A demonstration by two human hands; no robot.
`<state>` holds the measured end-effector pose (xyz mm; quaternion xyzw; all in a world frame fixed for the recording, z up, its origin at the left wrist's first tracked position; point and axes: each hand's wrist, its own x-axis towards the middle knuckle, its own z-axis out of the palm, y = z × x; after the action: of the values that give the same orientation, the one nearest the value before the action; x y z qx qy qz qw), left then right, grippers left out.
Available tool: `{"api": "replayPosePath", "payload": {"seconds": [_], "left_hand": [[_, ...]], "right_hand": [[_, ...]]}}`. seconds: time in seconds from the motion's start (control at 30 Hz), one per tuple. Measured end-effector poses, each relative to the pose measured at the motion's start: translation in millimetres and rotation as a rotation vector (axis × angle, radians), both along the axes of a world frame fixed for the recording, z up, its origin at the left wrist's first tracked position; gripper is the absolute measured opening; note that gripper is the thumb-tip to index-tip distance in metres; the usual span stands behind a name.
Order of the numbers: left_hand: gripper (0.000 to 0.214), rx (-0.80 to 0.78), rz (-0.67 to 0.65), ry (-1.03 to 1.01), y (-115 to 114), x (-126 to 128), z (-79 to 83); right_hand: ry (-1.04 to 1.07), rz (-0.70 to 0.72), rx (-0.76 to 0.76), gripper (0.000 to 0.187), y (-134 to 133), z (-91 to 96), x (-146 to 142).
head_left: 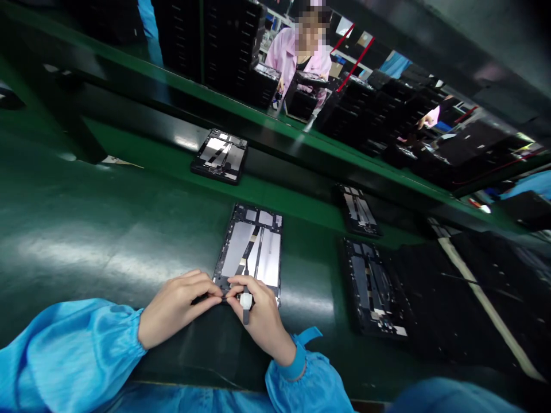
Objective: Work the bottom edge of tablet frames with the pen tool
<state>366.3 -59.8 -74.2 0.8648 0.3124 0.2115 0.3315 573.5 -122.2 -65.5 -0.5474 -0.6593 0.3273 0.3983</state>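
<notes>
An opened tablet (270, 249) lies on the green bench in front of me, its silvery battery plates and dark ribbon cables facing up. My left hand (185, 298) is closed, thumb and fingertips pinched together at the tablet's near left corner; whatever is between them is too small to make out. My right hand (260, 315) is closed over the near edge, its fingertips almost meeting the left ones. Held in it is a slim dark tool (246, 315) with a white piece around its middle. The tool's far end points up over the tablet's cables.
More opened tablets lie about: one (221, 155) beyond mine, one (359, 209) at the far right, another (372, 287) beside a black slotted tray (417, 292). Stacks of black trays (232, 46) line the shelf. A person in pink (284, 51) works behind it.
</notes>
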Motion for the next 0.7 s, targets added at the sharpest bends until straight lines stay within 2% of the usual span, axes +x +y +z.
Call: {"api": "replayPosePath", "payload": {"seconds": [0.1, 0.2, 0.27, 0.33, 0.43, 0.53, 0.63, 0.7], "left_hand": [[0.029, -0.010, 0.002, 0.046, -1, 1, 1.4], [0.025, 0.025, 0.005, 0.083, -3, 2, 1.3], [0.024, 0.136, -0.012, 0.115, -5, -1, -1.5], [0.023, 0.316, -0.038, 0.158, -9, -8, -6.2], [0.037, 0.533, -0.081, 0.163, -15, -19, -12.4], [0.049, 0.470, -0.081, 0.174, -18, -26, -11.6], [0.052, 0.334, -0.052, 0.219, -17, -28, -7.7], [0.052, 0.316, -0.058, 0.201, -18, -32, -9.2]], "right_hand": [[-0.025, 0.004, -0.014, 0.032, -1, 0.3, -1], [-0.061, 0.003, 0.035, 0.036, -2, -1.4, -4], [-0.098, 0.022, 0.084, 0.038, -3, -3.3, -4], [-0.142, 0.047, 0.125, 0.041, -3, -5.1, -4], [-0.184, 0.067, 0.172, 0.047, -5, -6.9, -3], [-0.185, 0.077, 0.183, 0.050, -6, -7.8, -3], [-0.166, 0.076, 0.164, 0.051, -4, -8.5, -2], [-0.169, 0.064, 0.154, 0.049, -3, -8.1, -2]]}}
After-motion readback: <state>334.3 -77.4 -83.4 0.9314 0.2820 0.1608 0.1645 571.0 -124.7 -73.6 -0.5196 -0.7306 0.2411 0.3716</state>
